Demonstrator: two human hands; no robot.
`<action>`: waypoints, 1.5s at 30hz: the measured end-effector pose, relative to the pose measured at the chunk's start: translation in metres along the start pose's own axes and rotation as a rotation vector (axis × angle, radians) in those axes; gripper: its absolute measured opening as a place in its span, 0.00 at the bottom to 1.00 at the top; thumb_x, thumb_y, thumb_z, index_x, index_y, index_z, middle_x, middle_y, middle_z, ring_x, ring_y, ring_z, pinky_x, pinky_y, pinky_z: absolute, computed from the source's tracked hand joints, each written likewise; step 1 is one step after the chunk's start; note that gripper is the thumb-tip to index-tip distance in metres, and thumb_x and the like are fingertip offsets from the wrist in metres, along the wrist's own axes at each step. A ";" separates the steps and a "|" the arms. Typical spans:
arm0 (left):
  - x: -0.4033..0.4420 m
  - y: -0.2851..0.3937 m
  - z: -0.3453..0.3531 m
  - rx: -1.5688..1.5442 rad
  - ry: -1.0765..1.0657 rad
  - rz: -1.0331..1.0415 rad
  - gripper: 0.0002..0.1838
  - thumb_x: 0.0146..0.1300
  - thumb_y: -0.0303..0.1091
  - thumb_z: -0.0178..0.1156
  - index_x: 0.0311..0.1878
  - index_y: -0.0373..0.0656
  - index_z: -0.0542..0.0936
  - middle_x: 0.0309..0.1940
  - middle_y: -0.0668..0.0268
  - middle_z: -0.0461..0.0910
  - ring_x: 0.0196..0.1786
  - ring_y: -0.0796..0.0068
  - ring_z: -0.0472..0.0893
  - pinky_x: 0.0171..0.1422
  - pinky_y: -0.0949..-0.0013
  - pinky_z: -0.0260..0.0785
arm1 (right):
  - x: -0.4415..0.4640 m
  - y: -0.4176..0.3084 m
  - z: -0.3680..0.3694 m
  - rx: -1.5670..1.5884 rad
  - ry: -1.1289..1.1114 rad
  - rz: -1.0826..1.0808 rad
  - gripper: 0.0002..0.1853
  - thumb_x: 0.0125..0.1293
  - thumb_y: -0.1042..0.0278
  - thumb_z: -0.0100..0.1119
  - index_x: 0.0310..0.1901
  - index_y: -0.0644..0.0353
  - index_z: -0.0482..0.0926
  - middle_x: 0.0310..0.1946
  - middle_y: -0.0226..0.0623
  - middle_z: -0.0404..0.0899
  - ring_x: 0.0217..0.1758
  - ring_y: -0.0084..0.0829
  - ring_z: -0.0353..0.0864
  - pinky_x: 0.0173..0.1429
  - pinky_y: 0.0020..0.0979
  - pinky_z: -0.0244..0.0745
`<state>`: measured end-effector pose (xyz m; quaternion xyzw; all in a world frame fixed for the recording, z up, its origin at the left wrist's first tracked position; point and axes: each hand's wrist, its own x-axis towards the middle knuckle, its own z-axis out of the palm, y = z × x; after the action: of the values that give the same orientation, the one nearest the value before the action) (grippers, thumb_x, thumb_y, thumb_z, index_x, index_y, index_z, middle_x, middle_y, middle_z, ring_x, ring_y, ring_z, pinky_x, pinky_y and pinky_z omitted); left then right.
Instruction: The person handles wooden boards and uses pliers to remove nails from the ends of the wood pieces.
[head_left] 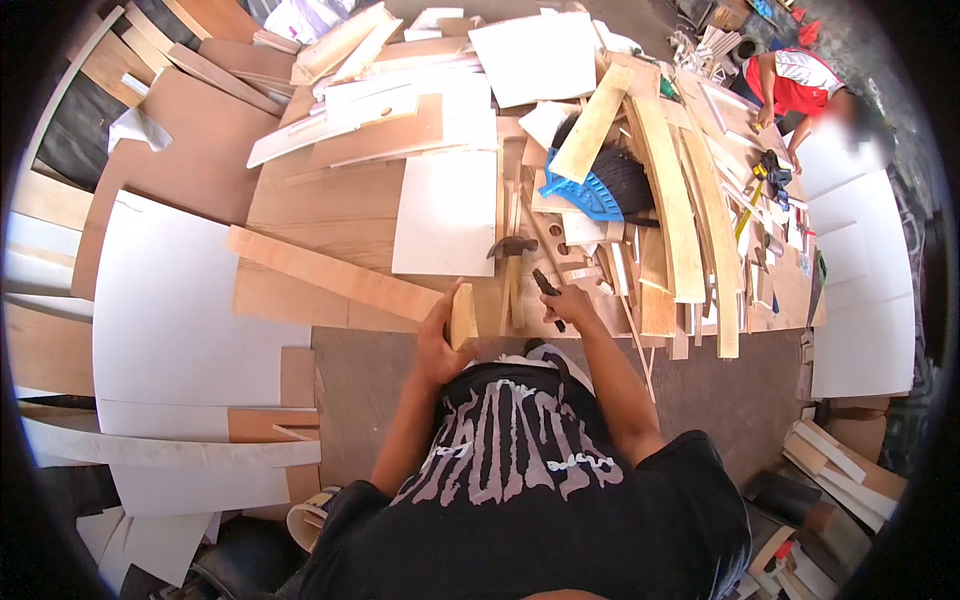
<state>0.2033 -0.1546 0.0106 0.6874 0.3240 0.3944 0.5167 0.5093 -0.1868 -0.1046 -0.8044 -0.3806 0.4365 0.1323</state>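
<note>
My left hand (437,345) is closed round a short light wood block (465,316) at the near edge of the worktable. A long wooden strip (330,277) runs from beside that hand toward the left. My right hand (570,306) grips a dark, narrow tool (548,299), whose exact kind I cannot make out. Between my hands, a hammer (513,262) rests on the table, its metal head away from me and its wooden handle toward me. Neither hand touches the hammer.
White and brown panels (447,215) lie across the worktable (310,212). A blue-toothed brush (590,195) sits among wood strips (672,200) on the right. At the far right, a person (800,85) in red and white leans over the pieces.
</note>
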 end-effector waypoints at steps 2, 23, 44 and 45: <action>-0.002 0.000 -0.004 0.023 0.009 0.029 0.49 0.47 0.34 0.70 0.76 0.34 0.67 0.65 0.47 0.78 0.68 0.58 0.78 0.73 0.60 0.67 | 0.002 0.008 0.006 0.075 -0.002 -0.013 0.16 0.68 0.56 0.67 0.33 0.64 0.86 0.24 0.37 0.89 0.29 0.29 0.92 0.27 0.26 0.77; -0.054 0.006 -0.039 0.006 0.074 -0.004 0.46 0.50 0.32 0.68 0.76 0.35 0.67 0.63 0.48 0.80 0.65 0.62 0.80 0.71 0.61 0.69 | -0.061 -0.021 0.021 0.904 -0.098 0.003 0.20 0.76 0.52 0.61 0.55 0.62 0.79 0.43 0.39 0.83 0.42 0.34 0.92 0.16 0.20 0.49; -0.058 0.071 -0.060 0.091 0.205 0.128 0.49 0.46 0.32 0.70 0.76 0.31 0.66 0.59 0.47 0.81 0.61 0.58 0.82 0.69 0.61 0.71 | -0.213 -0.152 -0.004 0.585 0.022 -0.731 0.16 0.78 0.57 0.60 0.51 0.64 0.79 0.36 0.37 0.85 0.32 0.29 0.81 0.41 0.32 0.77; -0.058 0.080 -0.061 0.129 0.217 0.134 0.49 0.45 0.31 0.70 0.76 0.32 0.66 0.58 0.47 0.81 0.60 0.57 0.83 0.68 0.61 0.71 | -0.220 -0.159 -0.008 0.577 0.004 -0.724 0.16 0.78 0.57 0.60 0.51 0.64 0.79 0.36 0.37 0.85 0.32 0.29 0.81 0.41 0.32 0.77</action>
<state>0.1252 -0.1967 0.0850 0.6924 0.3561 0.4784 0.4060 0.3641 -0.2387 0.1189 -0.5510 -0.4996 0.4486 0.4955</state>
